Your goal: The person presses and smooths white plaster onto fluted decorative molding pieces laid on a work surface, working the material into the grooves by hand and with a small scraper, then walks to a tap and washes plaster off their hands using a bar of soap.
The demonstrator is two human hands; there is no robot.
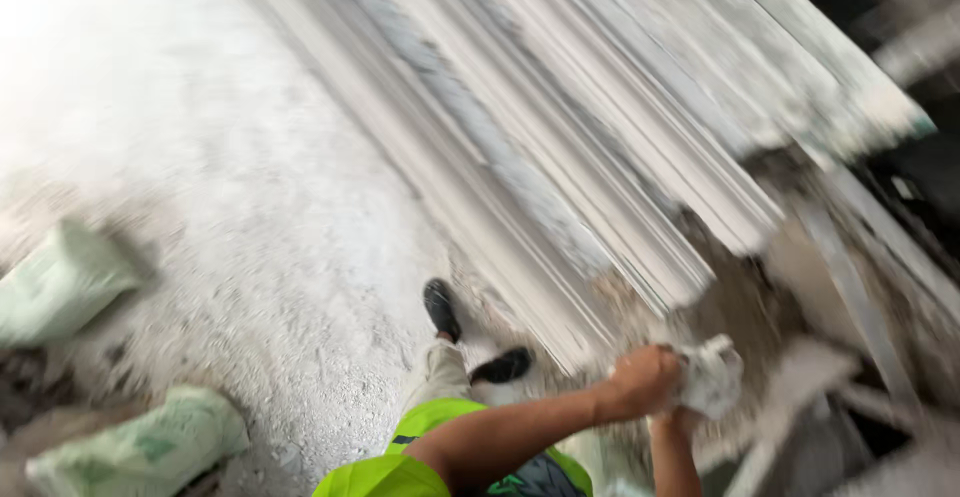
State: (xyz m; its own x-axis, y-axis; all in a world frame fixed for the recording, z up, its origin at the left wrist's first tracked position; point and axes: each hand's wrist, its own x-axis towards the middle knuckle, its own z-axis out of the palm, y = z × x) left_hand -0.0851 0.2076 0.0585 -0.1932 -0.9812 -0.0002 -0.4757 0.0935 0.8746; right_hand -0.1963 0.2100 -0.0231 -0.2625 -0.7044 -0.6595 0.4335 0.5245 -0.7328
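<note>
Together, both hands [665, 387] clutch a rag [712, 377] (crumpled, whitish).

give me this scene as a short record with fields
setting: dusty pale floor, picture motion-blurred
left hand: closed on a crumpled white cloth
right hand: under the cloth, mostly hidden
beside hands: slanted stack of long white boards
on floor: two pale green sacks
worker: black shoes, yellow-green vest

A crumpled white cloth [712, 377], blurred, is bunched up beside the ends of leaning pale boards [600, 157].
</note>
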